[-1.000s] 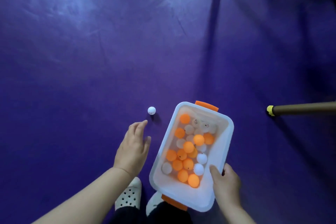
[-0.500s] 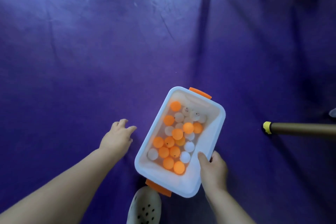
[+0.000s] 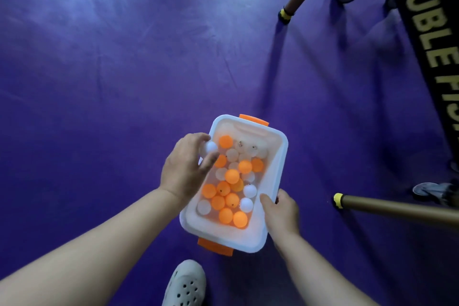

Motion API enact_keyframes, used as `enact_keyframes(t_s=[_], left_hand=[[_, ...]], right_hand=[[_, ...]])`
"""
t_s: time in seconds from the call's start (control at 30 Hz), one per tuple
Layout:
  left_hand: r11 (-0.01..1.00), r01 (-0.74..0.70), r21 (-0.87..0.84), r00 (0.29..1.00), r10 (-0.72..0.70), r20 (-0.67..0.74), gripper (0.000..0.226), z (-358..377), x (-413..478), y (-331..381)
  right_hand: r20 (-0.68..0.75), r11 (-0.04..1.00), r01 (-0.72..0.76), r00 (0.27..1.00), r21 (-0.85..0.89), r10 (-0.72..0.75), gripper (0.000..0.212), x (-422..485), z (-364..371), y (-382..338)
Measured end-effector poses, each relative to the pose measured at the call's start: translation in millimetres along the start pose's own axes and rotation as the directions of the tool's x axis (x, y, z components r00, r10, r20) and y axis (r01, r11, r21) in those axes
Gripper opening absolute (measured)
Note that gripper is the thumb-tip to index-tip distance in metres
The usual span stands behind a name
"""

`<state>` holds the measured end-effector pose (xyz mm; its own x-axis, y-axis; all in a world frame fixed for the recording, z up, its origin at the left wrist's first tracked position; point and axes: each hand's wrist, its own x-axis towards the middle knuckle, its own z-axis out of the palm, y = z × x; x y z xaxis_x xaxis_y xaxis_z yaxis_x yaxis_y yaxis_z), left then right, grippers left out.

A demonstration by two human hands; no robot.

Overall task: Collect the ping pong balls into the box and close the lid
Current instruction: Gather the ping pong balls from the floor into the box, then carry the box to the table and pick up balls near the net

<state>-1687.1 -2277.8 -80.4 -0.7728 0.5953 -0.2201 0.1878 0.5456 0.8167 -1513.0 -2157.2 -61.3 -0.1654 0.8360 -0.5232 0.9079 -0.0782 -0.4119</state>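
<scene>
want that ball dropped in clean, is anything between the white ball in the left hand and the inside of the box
Nothing visible blocks it. The left hand holds the white ping pong ball in its grip right at the box's left rim, over the open top. No lid is on the box, only the ping pong balls already inside. The right hand grips the right wall, clear of the drop.

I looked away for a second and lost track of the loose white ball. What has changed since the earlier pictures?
The left hand reached the white ball on the floor, picked it up and carried it over the box edge; it is pinched in the fingertips, not yet dropped. The right hand kept its grip on the box's right rim, and the balls inside look unchanged.
</scene>
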Motion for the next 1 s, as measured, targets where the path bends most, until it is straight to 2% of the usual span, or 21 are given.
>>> enact_keyframes(t_s=[0.07,0.13,0.27,0.37,0.43,0.5,0.53,0.63,0.83,1.0], left_hand=[[0.995,-0.089,0.041,0.995,0.087,0.05,0.057,-25.9,-9.9,27.2],[0.985,-0.121,0.123,0.992,0.117,0.036,0.067,-54.0,-22.3,49.5],[0.959,0.107,0.261,0.994,-0.099,-0.042,0.069,-116.6,-52.4,91.4],[0.942,0.237,0.239,0.965,-0.257,0.054,0.067,-163.0,-76.2,133.8],[0.943,0.259,0.207,0.95,-0.287,0.12,0.049,-190.0,-90.7,165.0],[0.948,0.219,0.229,0.962,-0.25,0.113,0.025,-214.8,-107.3,199.9],[0.95,0.201,0.237,0.969,-0.229,0.096,0.02,-227.4,-116.1,218.3],[0.96,0.164,0.229,0.983,-0.177,0.038,0.016,-265.9,-145.6,277.5],[0.995,0.079,0.068,0.997,-0.078,-0.025,0.01,-328.4,-201.9,390.3],[0.999,-0.001,0.035,1.0,0.001,0.007,0.012,-350.4,-237.0,463.4]], right_hand=[[0.014,1.0,0.019,1.0,0.005,-0.019,0.011,-20.0,-14.3,-20.1],[0.023,0.999,0.047,0.999,0.016,-0.048,0.012,-43.0,-31.3,-40.8],[0.06,0.994,0.082,0.994,0.077,-0.087,0.012,-97.1,-73.8,-82.3],[0.072,0.986,0.114,0.99,0.123,-0.124,0.015,-140.8,-116.1,-113.2],[0.072,0.978,0.132,0.987,0.162,-0.146,0.013,-169.0,-146.5,-132.6],[0.062,0.969,0.154,0.984,0.192,-0.168,0.013,-197.5,-178.7,-148.0],[0.054,0.965,0.164,0.982,0.207,-0.178,0.014,-211.8,-195.3,-153.9],[0.042,0.953,0.17,0.982,0.25,-0.186,0.019,-254.3,-244.8,-167.7],[0.064,0.906,0.136,0.982,0.401,-0.176,0.019,-335.3,-332.0,-184.6],[-0.04,0.864,0.164,0.985,0.477,-0.165,0.022,-392.2,-397.5,-178.3]])
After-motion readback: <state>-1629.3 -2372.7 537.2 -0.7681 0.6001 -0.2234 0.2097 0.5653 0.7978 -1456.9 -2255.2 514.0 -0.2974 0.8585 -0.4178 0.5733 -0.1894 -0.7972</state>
